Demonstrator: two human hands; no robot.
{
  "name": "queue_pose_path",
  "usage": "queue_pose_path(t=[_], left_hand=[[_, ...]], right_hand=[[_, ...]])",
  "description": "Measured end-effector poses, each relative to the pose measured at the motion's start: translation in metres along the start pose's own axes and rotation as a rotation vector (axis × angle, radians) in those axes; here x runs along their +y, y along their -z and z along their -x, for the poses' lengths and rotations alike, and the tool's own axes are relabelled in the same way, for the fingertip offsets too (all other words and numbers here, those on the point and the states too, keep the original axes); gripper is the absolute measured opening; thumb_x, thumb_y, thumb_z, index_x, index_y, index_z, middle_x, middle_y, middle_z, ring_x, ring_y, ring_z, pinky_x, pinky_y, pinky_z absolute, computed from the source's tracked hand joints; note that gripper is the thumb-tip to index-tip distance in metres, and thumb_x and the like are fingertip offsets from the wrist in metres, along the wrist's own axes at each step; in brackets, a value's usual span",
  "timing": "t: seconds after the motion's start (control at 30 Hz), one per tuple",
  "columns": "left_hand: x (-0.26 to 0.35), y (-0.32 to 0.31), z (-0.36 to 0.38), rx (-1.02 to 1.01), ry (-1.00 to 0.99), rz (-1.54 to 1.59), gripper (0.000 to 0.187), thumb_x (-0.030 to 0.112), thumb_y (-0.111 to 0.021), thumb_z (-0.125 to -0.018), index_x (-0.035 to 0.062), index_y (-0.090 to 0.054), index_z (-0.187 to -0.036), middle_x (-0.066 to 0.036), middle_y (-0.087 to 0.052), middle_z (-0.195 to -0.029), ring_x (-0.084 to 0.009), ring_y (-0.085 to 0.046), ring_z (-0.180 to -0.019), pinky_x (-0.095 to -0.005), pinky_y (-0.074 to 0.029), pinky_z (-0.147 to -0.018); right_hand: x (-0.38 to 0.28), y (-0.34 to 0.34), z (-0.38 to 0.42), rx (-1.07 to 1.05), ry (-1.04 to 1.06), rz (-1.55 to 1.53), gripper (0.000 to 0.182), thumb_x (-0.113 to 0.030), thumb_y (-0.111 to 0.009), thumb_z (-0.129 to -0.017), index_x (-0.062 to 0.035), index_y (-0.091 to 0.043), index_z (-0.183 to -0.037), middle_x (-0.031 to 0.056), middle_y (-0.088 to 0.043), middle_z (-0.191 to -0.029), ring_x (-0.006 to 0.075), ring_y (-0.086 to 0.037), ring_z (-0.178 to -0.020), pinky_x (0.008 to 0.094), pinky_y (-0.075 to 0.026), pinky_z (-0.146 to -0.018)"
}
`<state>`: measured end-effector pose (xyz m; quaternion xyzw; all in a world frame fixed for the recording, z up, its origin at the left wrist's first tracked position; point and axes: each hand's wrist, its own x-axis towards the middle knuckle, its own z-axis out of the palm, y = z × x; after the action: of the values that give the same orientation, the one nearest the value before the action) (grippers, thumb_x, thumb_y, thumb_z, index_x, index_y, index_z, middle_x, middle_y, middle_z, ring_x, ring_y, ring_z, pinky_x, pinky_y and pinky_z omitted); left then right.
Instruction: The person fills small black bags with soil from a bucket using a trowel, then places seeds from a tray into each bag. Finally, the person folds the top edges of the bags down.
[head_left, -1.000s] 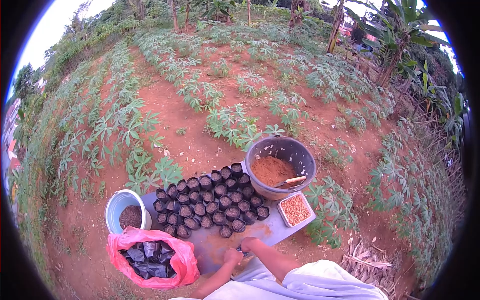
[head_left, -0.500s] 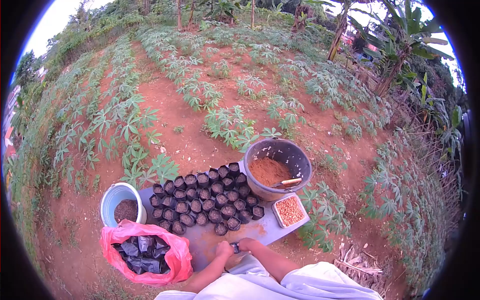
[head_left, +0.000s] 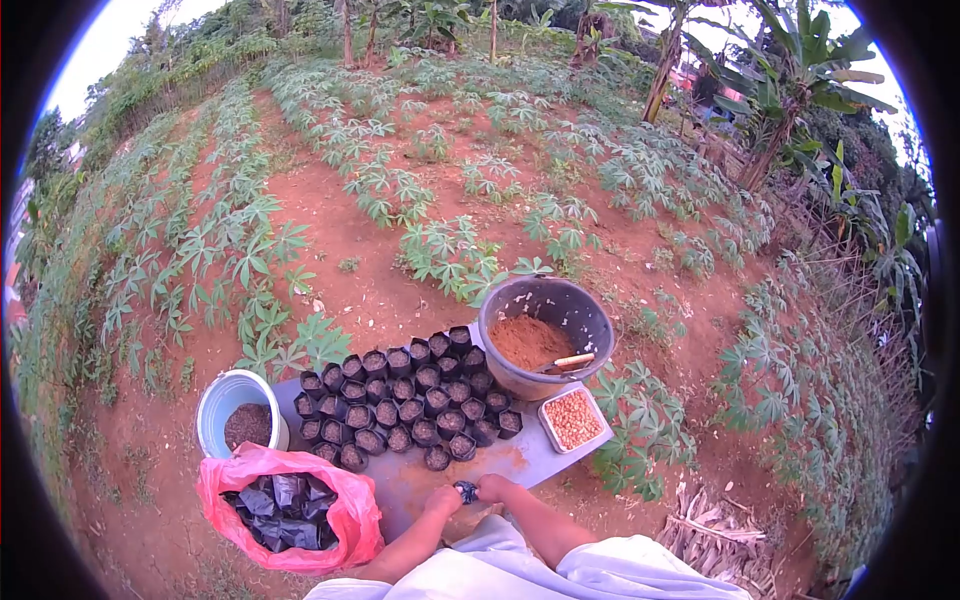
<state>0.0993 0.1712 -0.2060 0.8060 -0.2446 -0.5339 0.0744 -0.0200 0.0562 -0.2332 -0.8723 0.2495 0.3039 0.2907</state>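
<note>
Both my hands are at the near edge of the grey table (head_left: 400,490), on either side of a small crumpled black bag (head_left: 466,491). My left hand (head_left: 444,499) is closed on the bag's left side, and my right hand (head_left: 491,488) pinches it from the right. Just beyond them stand rows of black bags filled with soil (head_left: 398,386). A pink plastic bag (head_left: 358,500) holding folded black bags (head_left: 285,510) lies to the left of my left hand.
At the left is a pale blue bucket (head_left: 212,418) with dark soil. A large dark basin (head_left: 500,365) with reddish soil and a wooden-handled tool (head_left: 573,360) stands back right, near a white tray (head_left: 603,435) of orange-pink seeds. Leafy plants surround the table.
The black bag between my hands looks more spread and crumpled. My hands stay close together in nearly the same place. The whole view has shifted slightly.
</note>
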Motion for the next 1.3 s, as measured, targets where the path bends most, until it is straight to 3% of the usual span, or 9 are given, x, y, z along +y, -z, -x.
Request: queue_pose_path(t=[0.27,0.5,0.6,0.67,0.8,0.87,0.97,1.07,1.3], left_hand=[[0.005,-0.004,0.001,0.089,-0.073,-0.172,0.039,0.032,-0.043,-0.097,0.0041,-0.07,-0.1,-0.013,-0.071,-0.092,-0.0255,-0.069,-0.091,-0.0392,-0.053,-0.08],[0.001,-0.005,0.01,0.103,-0.033,-0.021,0.044,0.039,-0.043,-0.097,0.0043,-0.07,-0.104,-0.014,-0.07,-0.099,-0.0287,-0.067,-0.099,-0.0408,-0.051,-0.085],[-0.007,-0.015,0.001,0.333,-0.141,-0.089,0.043,0.039,-0.047,-0.095,0.0036,-0.069,-0.104,-0.018,-0.068,-0.107,-0.0315,-0.064,-0.104,-0.0425,-0.05,-0.089],[-0.004,-0.007,0.014,0.354,-0.152,0.069,0.038,0.034,-0.056,-0.091,0.0,-0.061,-0.109,-0.025,-0.062,-0.114,-0.0387,-0.058,-0.11,-0.0464,-0.048,-0.091],[-0.01,0.008,0.023,0.345,-0.158,0.107,0.042,0.032,-0.06,-0.087,-0.0002,-0.058,-0.114,-0.024,-0.062,-0.116,-0.0368,-0.059,-0.111,-0.0449,-0.047,-0.094],[-0.016,0.006,0.021,0.351,-0.2,0.126,0.05,0.029,-0.065,-0.083,-0.0001,-0.048,-0.121,-0.025,-0.06,-0.117,-0.0382,-0.058,-0.111,-0.045,-0.046,-0.094],[-0.021,-0.015,0.012,0.266,-0.224,0.139,0.058,0.028,-0.068,-0.08,-0.0003,-0.044,-0.124,-0.026,-0.06,-0.117,-0.0385,-0.057,-0.112,-0.0447,-0.046,-0.095],[-0.014,-0.024,0.012,0.291,-0.134,0.115,0.056,0.029,-0.068,-0.081,-0.001,-0.046,-0.123,-0.026,-0.059,-0.118,-0.0376,-0.056,-0.114,-0.0442,-0.046,-0.096],[-0.005,-0.024,0.009,0.224,-0.03,-0.031,0.046,0.037,-0.06,-0.09,-0.0015,-0.058,-0.115,-0.021,-0.063,-0.117,-0.031,-0.06,-0.111,-0.0385,-0.049,-0.093]], right_hand=[[-0.036,-0.004,-0.001,0.072,-0.289,0.026,0.033,-0.026,-0.056,-0.083,-0.0045,-0.069,-0.105,0.0169,-0.067,-0.11,0.0296,-0.065,-0.104,0.0403,-0.051,-0.088],[-0.042,-0.001,0.011,0.123,-0.258,0.048,0.035,-0.028,-0.053,-0.086,-0.0029,-0.068,-0.107,0.0167,-0.066,-0.114,0.0284,-0.063,-0.107,0.0395,-0.051,-0.088],[-0.046,0.001,0.019,0.08,-0.146,-0.004,0.036,-0.03,-0.054,-0.088,-0.0004,-0.067,-0.104,0.0153,-0.069,-0.105,0.0283,-0.067,-0.098,0.0393,-0.053,-0.082],[-0.035,-0.014,0.014,-0.284,-0.318,-0.48,0.04,-0.035,-0.057,-0.088,0.002,-0.066,-0.102,0.016,-0.07,-0.093,0.0309,-0.068,-0.087,0.0404,-0.053,-0.078],[-0.021,0.017,0.027,-0.324,-0.348,-0.58,0.046,-0.044,-0.055,-0.089,-0.0019,-0.066,-0.103,0.0229,-0.066,-0.107,0.0358,-0.063,-0.102,0.0418,-0.049,-0.089],[-0.012,0.037,0.027,-0.075,-0.115,-0.004,0.048,-0.044,-0.053,-0.091,-0.0002,-0.065,-0.106,0.0227,-0.066,-0.107,0.037,-0.062,-0.103,0.0422,-0.048,-0.09],[-0.001,0.031,0.01,0.154,-0.081,0.029,0.049,-0.045,-0.055,-0.09,-0.0006,-0.065,-0.108,0.0214,-0.066,-0.108,0.0356,-0.061,-0.105,0.0425,-0.047,-0.091],[-0.017,0.036,0.006,-0.057,-0.07,0.136,0.045,-0.043,-0.056,-0.089,-0.0044,-0.068,-0.107,0.0181,-0.065,-0.114,0.0304,-0.061,-0.11,0.0406,-0.048,-0.093],[-0.033,0.024,0.002,-0.091,-0.07,0.178,0.041,-0.038,-0.056,-0.085,-0.0051,-0.068,-0.106,0.0162,-0.066,-0.112,0.0311,-0.063,-0.105,0.0399,-0.049,-0.09]])
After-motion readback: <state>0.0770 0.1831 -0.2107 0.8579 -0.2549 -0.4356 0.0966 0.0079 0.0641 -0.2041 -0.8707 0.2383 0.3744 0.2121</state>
